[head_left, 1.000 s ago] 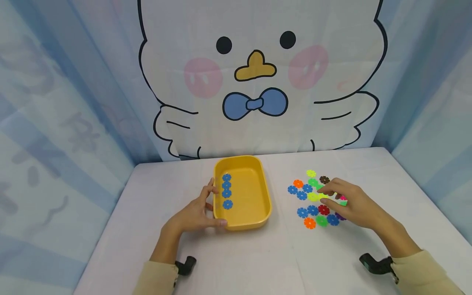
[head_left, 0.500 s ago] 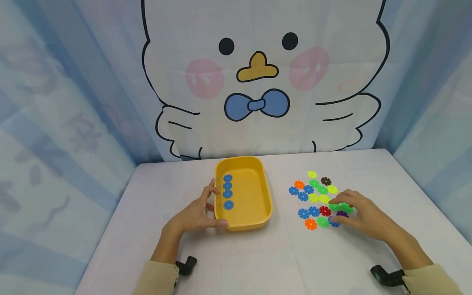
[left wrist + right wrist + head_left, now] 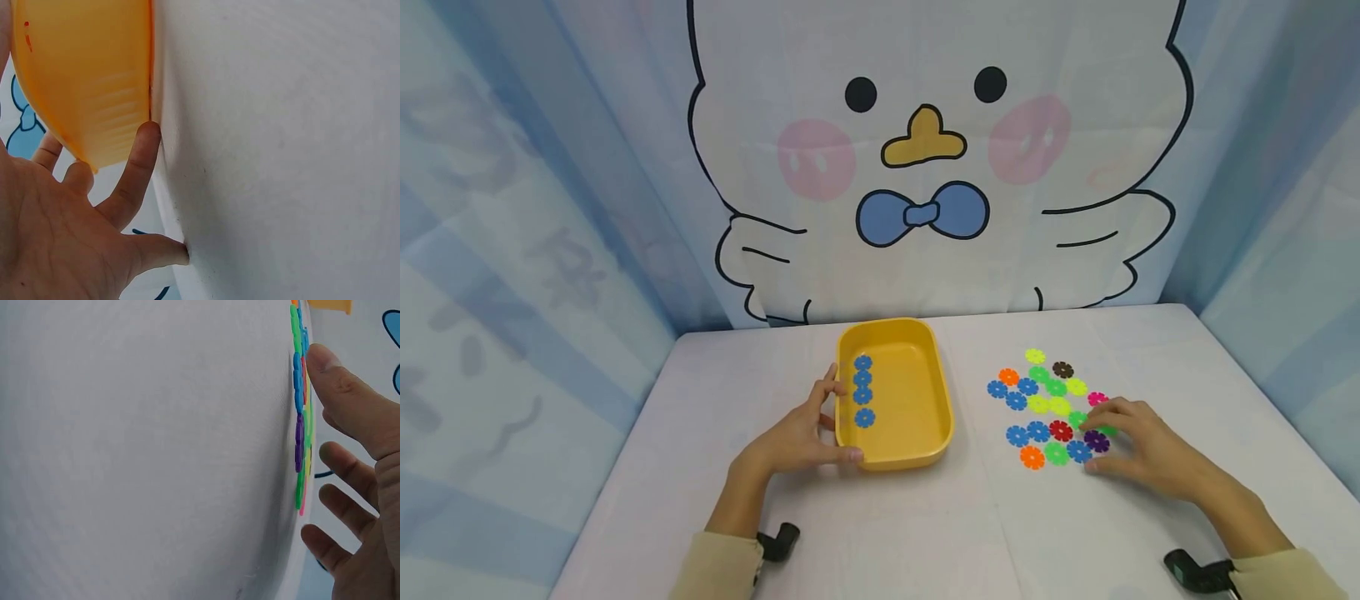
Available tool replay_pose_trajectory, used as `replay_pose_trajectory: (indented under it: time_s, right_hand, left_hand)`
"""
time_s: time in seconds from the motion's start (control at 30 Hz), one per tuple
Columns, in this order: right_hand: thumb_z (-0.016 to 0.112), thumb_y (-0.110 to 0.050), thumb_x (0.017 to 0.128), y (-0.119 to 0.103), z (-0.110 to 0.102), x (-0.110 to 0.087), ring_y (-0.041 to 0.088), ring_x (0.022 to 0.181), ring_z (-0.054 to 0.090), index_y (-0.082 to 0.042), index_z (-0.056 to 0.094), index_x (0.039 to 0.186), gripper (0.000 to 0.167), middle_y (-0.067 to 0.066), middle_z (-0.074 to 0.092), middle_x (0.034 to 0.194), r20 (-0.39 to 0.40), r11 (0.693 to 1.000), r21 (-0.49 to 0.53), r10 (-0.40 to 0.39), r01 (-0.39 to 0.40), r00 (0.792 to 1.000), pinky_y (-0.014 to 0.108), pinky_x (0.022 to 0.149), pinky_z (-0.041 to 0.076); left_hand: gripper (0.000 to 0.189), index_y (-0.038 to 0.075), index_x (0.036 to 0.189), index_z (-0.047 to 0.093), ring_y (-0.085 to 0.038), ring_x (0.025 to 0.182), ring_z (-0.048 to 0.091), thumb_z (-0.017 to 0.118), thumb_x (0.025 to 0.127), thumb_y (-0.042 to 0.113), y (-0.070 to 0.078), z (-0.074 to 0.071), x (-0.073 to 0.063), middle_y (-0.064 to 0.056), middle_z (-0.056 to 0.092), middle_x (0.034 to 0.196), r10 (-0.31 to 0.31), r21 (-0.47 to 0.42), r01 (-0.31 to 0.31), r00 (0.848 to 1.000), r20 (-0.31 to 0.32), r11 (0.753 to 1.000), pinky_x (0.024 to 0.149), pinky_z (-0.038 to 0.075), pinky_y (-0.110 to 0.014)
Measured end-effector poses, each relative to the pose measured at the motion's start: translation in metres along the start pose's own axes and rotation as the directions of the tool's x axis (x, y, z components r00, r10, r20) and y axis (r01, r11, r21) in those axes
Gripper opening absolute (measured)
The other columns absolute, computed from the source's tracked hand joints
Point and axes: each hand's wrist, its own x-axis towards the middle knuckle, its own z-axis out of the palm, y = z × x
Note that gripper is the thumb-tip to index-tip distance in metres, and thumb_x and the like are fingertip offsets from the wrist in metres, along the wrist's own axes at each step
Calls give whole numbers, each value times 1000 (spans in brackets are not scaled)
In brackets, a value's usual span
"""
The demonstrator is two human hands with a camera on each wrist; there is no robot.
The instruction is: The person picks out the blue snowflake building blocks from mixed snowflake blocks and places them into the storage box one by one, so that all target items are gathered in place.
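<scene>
A yellow plastic tray (image 3: 910,400) stands on the table, with several blue notched discs (image 3: 862,395) in a column along its left side. My left hand (image 3: 797,433) holds the tray at its near left part. The thumb lies at the near corner and a bent finger reaches the left rim. In the left wrist view, other fingertips touch the tray's outer wall and the table. My right hand (image 3: 1150,454) is over the right edge of a spread of coloured discs, fingers and thumb apart. A purple disc (image 3: 1097,441) and a blue disc (image 3: 1079,452) lie nearest. Nothing shows between its fingers.
The loose discs lie flat right of the tray: orange (image 3: 1032,457), red (image 3: 1061,431), yellow, green, pink (image 3: 1097,399), brown (image 3: 1063,368) and blue. A cloth with a printed cartoon figure (image 3: 925,267) hangs behind the white table (image 3: 895,533).
My right hand has moved right and toward me across the discs, uncovering the green, pink and purple ones. The left hand and tray stay in place.
</scene>
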Motion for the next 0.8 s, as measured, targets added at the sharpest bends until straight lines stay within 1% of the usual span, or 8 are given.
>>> replay_pose_trajectory:
  time_s: [0.13, 0.37, 0.47, 0.6, 0.7, 0.8]
  right_hand:
    - [90, -43, 76, 2, 0, -2, 30, 112, 50, -23, 74, 108, 41, 4, 62, 118, 22, 1000, -21, 11, -10, 1000, 63, 91, 49]
    - [89, -40, 78, 4, 1, -1, 34, 114, 50, -24, 75, 104, 34, 6, 62, 118, 42, 999, -23, 33, -32, 999, 66, 94, 48]
    - [89, -37, 79, 4, 1, -1, 35, 114, 51, -21, 75, 105, 33, 7, 62, 119, 40, 999, -21, 41, -41, 998, 67, 94, 47]
    - [88, -29, 81, 4, 3, -1, 35, 113, 52, -18, 73, 109, 33, 9, 62, 119, 17, 999, -30, 34, -33, 999, 67, 94, 47]
    - [87, -26, 82, 5, 5, -1, 35, 112, 52, -18, 71, 112, 35, 11, 61, 121, 1, 999, -33, 23, -23, 1000, 66, 93, 47]
    - [87, -26, 83, 5, 6, -1, 36, 113, 51, -21, 71, 112, 34, 11, 60, 122, -7, 1000, -26, 11, -11, 1000, 66, 92, 46]
  left_hand:
    - [100, 28, 149, 31, -16, 109, 59, 90, 72, 53, 1, 0, 0, 20, -2, 171, -1, -8, 1, 1000, 3, 1000, 89, 54, -33]
    - [98, 27, 147, 32, -15, 107, 60, 90, 73, 53, 0, -1, 0, 19, -3, 172, 6, 0, -6, 1000, 5, 1000, 90, 54, -33]
    - [97, 27, 146, 32, -15, 109, 60, 90, 73, 53, -1, 0, 0, 19, -3, 171, 6, -10, -5, 1000, 10, 1000, 91, 54, -35]
    - [100, 27, 149, 30, -16, 110, 60, 90, 73, 53, -1, 0, 0, 19, -3, 171, 3, -19, -2, 1000, 12, 1000, 93, 55, -37]
    - [100, 27, 149, 29, -17, 111, 60, 90, 74, 52, -1, 0, -1, 21, -3, 171, 0, -25, 0, 1000, 12, 1000, 94, 55, -38]
    - [99, 27, 149, 30, -18, 113, 60, 90, 74, 52, -2, 0, -1, 21, -3, 171, 4, -27, -4, 1000, 13, 1000, 94, 55, -39]
